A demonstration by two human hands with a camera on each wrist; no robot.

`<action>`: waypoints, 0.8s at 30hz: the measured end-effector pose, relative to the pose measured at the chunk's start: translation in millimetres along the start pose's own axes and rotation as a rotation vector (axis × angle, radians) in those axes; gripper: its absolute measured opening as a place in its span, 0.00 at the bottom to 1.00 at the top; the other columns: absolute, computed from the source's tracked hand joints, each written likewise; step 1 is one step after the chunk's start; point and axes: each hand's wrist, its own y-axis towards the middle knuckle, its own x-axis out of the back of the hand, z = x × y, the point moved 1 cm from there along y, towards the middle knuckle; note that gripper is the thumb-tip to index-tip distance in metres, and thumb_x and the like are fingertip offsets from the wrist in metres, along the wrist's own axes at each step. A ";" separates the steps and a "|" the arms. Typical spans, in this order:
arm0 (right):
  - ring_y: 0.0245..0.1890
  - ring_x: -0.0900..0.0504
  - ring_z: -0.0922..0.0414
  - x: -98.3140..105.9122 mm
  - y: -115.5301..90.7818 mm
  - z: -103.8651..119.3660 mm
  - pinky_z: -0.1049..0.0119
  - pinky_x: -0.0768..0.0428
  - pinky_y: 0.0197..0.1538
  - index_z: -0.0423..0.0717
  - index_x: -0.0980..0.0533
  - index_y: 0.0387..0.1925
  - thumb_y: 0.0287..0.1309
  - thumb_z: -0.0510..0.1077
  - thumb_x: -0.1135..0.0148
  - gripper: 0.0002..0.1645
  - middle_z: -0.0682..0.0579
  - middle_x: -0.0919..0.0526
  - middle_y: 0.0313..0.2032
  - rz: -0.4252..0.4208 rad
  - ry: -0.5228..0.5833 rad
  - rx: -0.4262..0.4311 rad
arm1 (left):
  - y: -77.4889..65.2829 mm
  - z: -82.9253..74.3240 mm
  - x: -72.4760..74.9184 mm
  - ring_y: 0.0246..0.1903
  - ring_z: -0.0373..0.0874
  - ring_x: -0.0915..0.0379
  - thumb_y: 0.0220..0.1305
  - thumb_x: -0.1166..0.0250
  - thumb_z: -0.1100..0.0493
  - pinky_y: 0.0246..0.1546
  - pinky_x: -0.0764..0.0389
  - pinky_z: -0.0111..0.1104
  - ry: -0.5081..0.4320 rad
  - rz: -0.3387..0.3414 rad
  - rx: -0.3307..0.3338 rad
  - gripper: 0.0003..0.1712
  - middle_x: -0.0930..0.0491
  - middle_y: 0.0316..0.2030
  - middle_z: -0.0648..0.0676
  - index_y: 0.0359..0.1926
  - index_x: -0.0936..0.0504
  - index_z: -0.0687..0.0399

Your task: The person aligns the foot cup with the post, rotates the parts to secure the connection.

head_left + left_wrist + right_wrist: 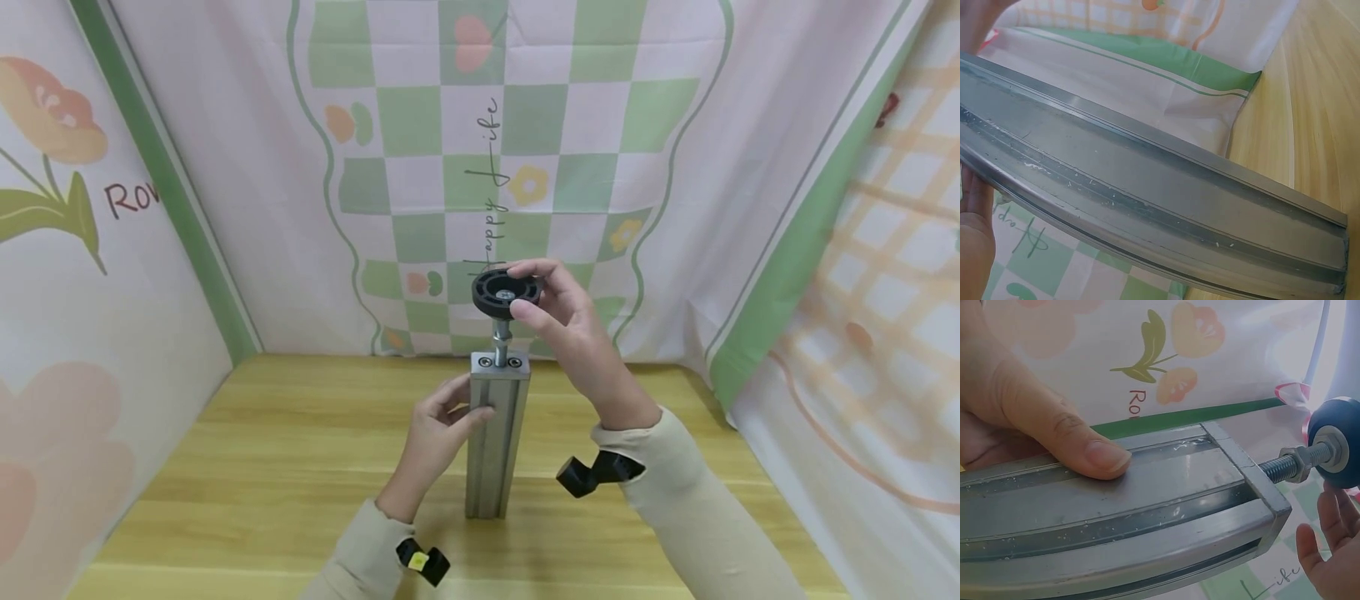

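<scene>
An upright aluminium profile point(491, 450) stands on the wooden table, with an end plate point(500, 364) holding two screws on top. My left hand point(442, 417) grips the profile near its upper end, and the thumb point(1100, 456) lies on its face in the right wrist view. A threaded stud with a nut point(1297, 464) rises from the plate and carries a black round levelling foot point(495, 293). My right hand point(573, 333) holds the foot's rim from the right, thumb in front and fingers behind. The profile's grooved side point(1147, 194) fills the left wrist view.
The wooden table point(300, 467) reaches back to a printed curtain point(420, 183) with green and white checks. More printed cloth hangs on the left point(75, 317) and right point(862, 333). Black camera mounts sit on both wrists.
</scene>
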 end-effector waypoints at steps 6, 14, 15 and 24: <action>0.58 0.27 0.47 -1.1 2.4 -1.4 0.62 0.28 0.63 0.40 0.40 0.70 0.68 0.45 0.50 0.32 0.42 0.30 0.61 0.044 0.003 0.043 | 0.2 -0.1 0.6 0.45 0.47 0.20 0.62 0.29 0.66 0.49 0.17 0.39 0.012 0.000 0.017 0.26 0.18 0.50 0.57 0.61 0.21 0.60; 0.68 0.35 0.45 -1.8 4.8 0.8 0.50 0.43 0.72 0.35 0.38 0.69 0.70 0.42 0.65 0.30 0.37 0.33 0.68 0.132 0.018 0.077 | 0.0 0.0 0.8 0.45 0.47 0.20 0.63 0.29 0.66 0.49 0.16 0.39 0.012 0.003 0.012 0.25 0.18 0.50 0.58 0.61 0.21 0.60; 0.67 0.34 0.45 -1.4 4.2 0.9 0.51 0.41 0.71 0.36 0.37 0.68 0.70 0.41 0.64 0.29 0.37 0.32 0.67 0.125 0.012 0.073 | -0.1 0.0 0.8 0.45 0.47 0.20 0.63 0.29 0.66 0.49 0.16 0.39 0.011 0.003 0.010 0.25 0.18 0.49 0.58 0.61 0.21 0.60; 0.54 0.25 0.48 -0.1 0.6 -0.2 0.66 0.21 0.52 0.40 0.35 0.65 0.66 0.43 0.41 0.28 0.41 0.29 0.59 0.022 -0.002 0.017 | -0.4 -0.7 0.0 0.45 0.45 0.21 0.62 0.29 0.67 0.48 0.16 0.38 -0.007 -0.001 0.024 0.25 0.18 0.50 0.57 0.61 0.21 0.60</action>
